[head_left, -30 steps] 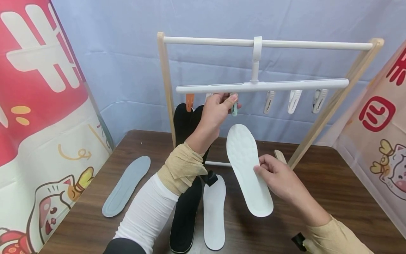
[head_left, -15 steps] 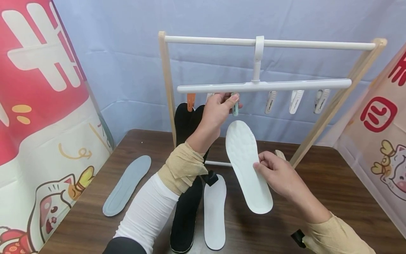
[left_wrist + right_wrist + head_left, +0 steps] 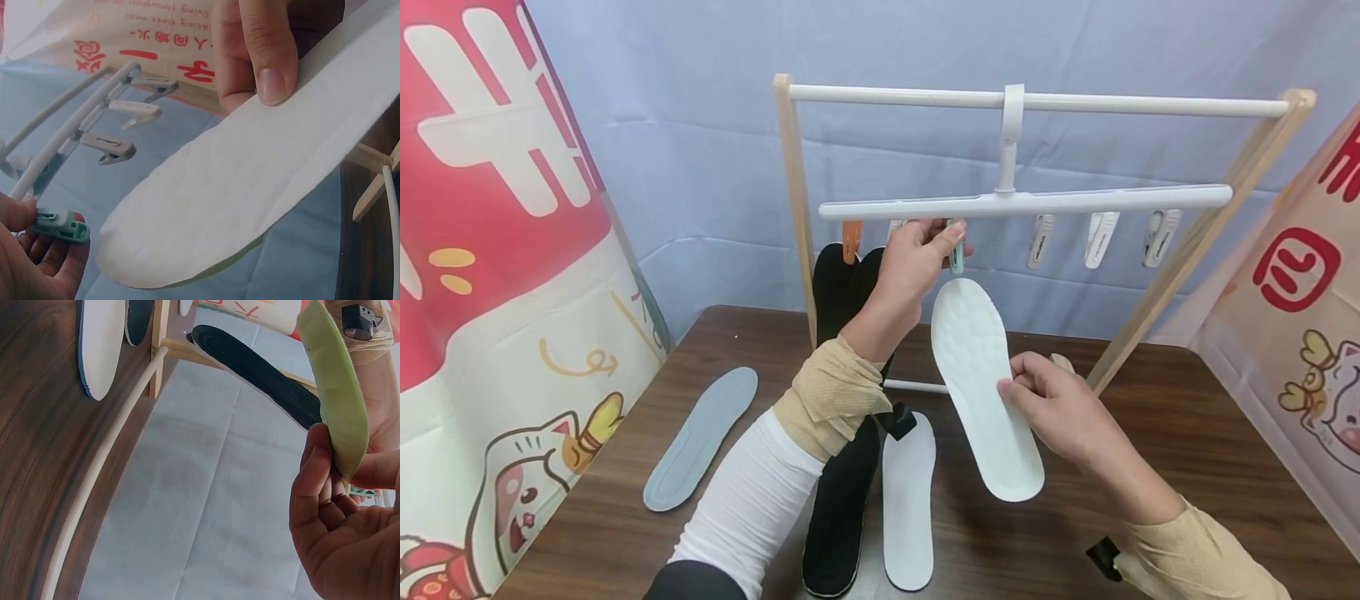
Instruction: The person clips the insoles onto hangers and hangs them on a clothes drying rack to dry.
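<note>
White insole [image 3: 985, 392] just under green clip [image 3: 957, 260], apart

Left hand [image 3: 906, 271] pinches clip; right hand [image 3: 1060, 408] pinches insole's edge. Looks like lining-up before clipping. Next move probably wants clip held spread, insole's top end fed straight up.

Hanging black insoles [image 3: 832, 287] partly hidden behind left hand [image 3: 916, 262]. White clip [image 3: 894, 226] beside left hand partly covered. Dark marks [image 3: 1037, 247] on grey clip [image 3: 1042, 226], right of left hand, too small to read. White insole [image 3: 988, 400] in right hand [image 3: 1056, 408] cut off at left wrist view's edge.
</note>
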Motion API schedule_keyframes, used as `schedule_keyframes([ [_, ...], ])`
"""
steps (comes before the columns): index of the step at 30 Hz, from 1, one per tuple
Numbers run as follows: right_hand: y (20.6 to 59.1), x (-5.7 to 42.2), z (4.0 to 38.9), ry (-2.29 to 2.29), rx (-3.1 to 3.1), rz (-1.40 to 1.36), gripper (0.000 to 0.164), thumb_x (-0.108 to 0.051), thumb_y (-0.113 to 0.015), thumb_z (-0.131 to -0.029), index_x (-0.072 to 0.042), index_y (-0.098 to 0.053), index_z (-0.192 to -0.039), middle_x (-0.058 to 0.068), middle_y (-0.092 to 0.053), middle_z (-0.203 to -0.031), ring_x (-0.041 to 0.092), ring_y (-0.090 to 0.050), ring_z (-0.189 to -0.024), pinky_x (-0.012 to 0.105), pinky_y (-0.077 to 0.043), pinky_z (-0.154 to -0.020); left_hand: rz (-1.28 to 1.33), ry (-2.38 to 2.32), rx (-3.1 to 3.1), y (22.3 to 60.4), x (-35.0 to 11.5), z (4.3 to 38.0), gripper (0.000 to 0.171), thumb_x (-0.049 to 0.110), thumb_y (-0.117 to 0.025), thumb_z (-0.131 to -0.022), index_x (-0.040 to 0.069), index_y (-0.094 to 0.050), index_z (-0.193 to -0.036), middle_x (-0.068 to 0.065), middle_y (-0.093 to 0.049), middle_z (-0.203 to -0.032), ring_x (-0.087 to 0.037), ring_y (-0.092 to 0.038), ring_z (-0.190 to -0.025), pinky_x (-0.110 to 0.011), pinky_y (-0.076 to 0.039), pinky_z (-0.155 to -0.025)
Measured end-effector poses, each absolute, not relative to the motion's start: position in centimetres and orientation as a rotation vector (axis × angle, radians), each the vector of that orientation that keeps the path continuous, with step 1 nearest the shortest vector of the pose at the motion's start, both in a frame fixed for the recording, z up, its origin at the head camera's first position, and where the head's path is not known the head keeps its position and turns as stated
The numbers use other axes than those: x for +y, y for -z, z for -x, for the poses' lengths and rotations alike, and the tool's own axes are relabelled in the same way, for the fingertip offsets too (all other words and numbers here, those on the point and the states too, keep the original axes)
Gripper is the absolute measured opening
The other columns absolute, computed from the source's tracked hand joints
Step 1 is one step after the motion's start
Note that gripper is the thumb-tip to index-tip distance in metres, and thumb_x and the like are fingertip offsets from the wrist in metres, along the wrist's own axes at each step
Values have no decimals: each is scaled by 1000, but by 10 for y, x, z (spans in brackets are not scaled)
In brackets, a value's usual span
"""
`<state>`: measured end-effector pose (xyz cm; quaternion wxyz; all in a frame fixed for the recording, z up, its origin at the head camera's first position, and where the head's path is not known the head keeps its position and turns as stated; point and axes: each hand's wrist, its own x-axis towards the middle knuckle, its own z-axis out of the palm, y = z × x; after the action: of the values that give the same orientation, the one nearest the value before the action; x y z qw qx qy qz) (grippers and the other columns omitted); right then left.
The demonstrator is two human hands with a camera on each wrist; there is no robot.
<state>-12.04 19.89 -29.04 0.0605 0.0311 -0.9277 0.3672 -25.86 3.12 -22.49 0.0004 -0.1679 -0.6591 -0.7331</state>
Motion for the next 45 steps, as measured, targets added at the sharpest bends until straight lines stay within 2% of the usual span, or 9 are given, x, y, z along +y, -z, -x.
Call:
schedule_keyframes([
  [7, 288, 199, 121, -1115, -2816, -99, 17, -22, -59, -103, -7, -64, -108, -1, -64, -76, 15, -52, -79, 28, -44, -61, 518, 2295, -2086, 225, 31, 258, 28, 21, -62, -101, 7, -68, -125, -7, -71, -108, -18, -72, -96, -33, -53, -94],
  [19, 282, 197, 120, -1087, -2824, -96, 18, -24, -57, -103, -8, -63, -106, -1, -66, -77, 20, -48, -92, 31, -46, -67, 486, 2310, -2099, 225, 31, 258, 30, 22, -63, -101, 8, -68, -126, -10, -71, -114, -19, -72, -99, -38, -51, -97],
  [27, 280, 195, 122, -1160, -2807, -100, 19, -22, -58, -103, -6, -62, -110, 2, -66, -77, 18, -59, -78, 32, -49, -65, 480, 2312, -2094, 225, 31, 259, 30, 22, -63, -101, 7, -68, -126, -14, -70, -117, -19, -72, -98, -37, -52, -95],
  [37, 278, 193, 126, -1192, -2786, -81, 21, -23, -59, -103, -6, -63, -114, 2, -71, -85, 17, -62, -80, 32, -50, -68, 489, 2341, -2071, 226, 32, 259, 29, 22, -63, -101, 7, -68, -126, -11, -70, -114, -21, -73, -99, -32, -54, -90],
  [45, 277, 192, 129, -1204, -2768, -77, 22, -22, -59, -102, -4, -63, -115, 3, -71, -88, 17, -61, -80, 31, -50, -68, 501, 2353, -2050, 226, 32, 259, 31, 21, -63, -101, 4, -67, -128, -14, -70, -117, -23, -73, -100, -31, -55, -89],
])
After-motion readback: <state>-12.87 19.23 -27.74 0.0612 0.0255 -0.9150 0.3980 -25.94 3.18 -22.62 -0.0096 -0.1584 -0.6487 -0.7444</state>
